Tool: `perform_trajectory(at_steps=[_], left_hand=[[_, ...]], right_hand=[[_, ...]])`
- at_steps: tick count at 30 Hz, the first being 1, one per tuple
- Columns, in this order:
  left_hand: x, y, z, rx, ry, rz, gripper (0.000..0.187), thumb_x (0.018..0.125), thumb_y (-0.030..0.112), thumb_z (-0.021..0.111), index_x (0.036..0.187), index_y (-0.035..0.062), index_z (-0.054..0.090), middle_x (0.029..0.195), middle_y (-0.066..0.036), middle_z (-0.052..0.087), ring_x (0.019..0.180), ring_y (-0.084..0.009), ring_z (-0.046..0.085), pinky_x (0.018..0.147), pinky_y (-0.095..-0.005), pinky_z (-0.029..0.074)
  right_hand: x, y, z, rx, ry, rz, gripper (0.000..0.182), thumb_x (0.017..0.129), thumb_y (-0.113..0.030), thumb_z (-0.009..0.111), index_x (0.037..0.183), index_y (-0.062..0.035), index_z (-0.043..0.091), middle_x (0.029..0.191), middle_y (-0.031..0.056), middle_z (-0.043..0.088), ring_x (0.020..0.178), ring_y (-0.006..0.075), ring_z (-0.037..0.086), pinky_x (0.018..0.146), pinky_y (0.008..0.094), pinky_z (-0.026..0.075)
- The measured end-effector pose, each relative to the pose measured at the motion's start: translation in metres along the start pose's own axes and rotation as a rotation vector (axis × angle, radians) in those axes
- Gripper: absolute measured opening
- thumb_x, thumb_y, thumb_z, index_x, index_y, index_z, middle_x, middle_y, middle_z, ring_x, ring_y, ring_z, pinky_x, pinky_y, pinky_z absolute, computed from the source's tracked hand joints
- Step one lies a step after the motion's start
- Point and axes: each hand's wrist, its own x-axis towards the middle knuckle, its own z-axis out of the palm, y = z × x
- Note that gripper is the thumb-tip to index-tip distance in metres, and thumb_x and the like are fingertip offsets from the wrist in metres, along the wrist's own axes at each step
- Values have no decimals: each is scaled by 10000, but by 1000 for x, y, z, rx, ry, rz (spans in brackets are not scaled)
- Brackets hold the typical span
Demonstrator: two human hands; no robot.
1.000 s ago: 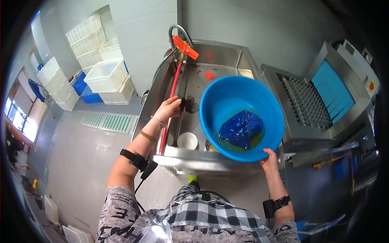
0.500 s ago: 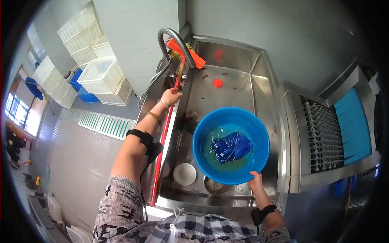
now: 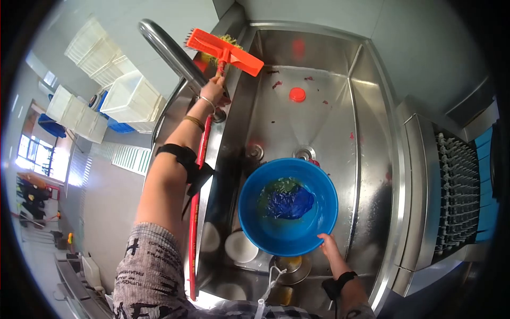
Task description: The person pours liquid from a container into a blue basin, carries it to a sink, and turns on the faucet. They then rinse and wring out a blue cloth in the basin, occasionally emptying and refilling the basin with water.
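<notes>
Since the blue basin (image 3: 291,244) in the near sink (image 3: 329,114) probably needs steadying, the right hand (image 3: 330,249) pinches its rim, thumb above, other fingers hidden; far left, the left hand (image 3: 213,89) curls round the orange brush (image 3: 228,53) below its head, for control, I'd guess.

A grey sleeve (image 3: 146,271) is printed with black lettering. The left arm (image 3: 161,192) is ringed by a pale bracelet (image 3: 208,101), a brown band (image 3: 194,122) and a black strap (image 3: 177,153); the right arm (image 3: 336,260) by a second strap (image 3: 347,277). Checked black-and-white cloth (image 3: 234,310) and a white cord (image 3: 261,307) are worn.
</notes>
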Motion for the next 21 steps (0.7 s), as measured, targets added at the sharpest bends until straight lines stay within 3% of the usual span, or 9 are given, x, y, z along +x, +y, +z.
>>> perform_trajectory(at_steps=[3,6,8,11,13,17,21], left_hand=[[9,8,-8,72,-21,-58,324,831,311,439,1063,91,487,636,-61,530,410,-178,549,338,-270,450],[18,12,-10,200,-13,-105,325,830,307,441,1072,95,483,627,-56,528,415,-172,552,342,-264,452],[23,14,-8,207,-10,-113,325,824,304,449,1072,97,485,624,-57,531,415,-173,553,347,-268,456],[39,7,-5,209,50,-139,312,816,296,460,1050,92,498,635,-63,538,414,-178,554,353,-276,462],[45,1,-5,344,81,5,291,810,278,469,1025,86,511,639,-68,542,428,-178,561,363,-284,469],[47,-1,-4,385,91,4,251,804,220,475,997,66,521,633,-70,538,448,-175,571,376,-276,474],[24,-8,-16,361,-188,135,251,788,134,468,1017,48,521,597,-51,536,456,-170,575,392,-256,478]], right_hand=[[13,-3,3,-30,-26,39,205,641,-85,533,831,-22,487,664,48,515,471,128,461,361,233,312],[23,-1,2,-37,-42,68,214,654,-85,531,852,-24,476,666,50,509,479,132,464,371,237,323],[31,4,-2,-63,-26,112,345,655,-66,522,986,-7,446,826,79,535,632,168,523,468,261,397],[38,10,-10,-113,-26,157,384,667,-63,516,1032,3,416,867,96,530,678,182,532,506,279,423],[37,9,-10,-122,-31,160,377,670,-63,514,1028,3,417,860,97,530,670,183,533,495,280,423],[37,6,-8,-218,-17,132,363,677,-59,505,1024,1,416,852,101,528,656,189,537,466,286,428],[34,6,-3,-138,-11,151,376,676,-55,501,1037,-7,408,854,103,526,655,200,541,461,293,438]])
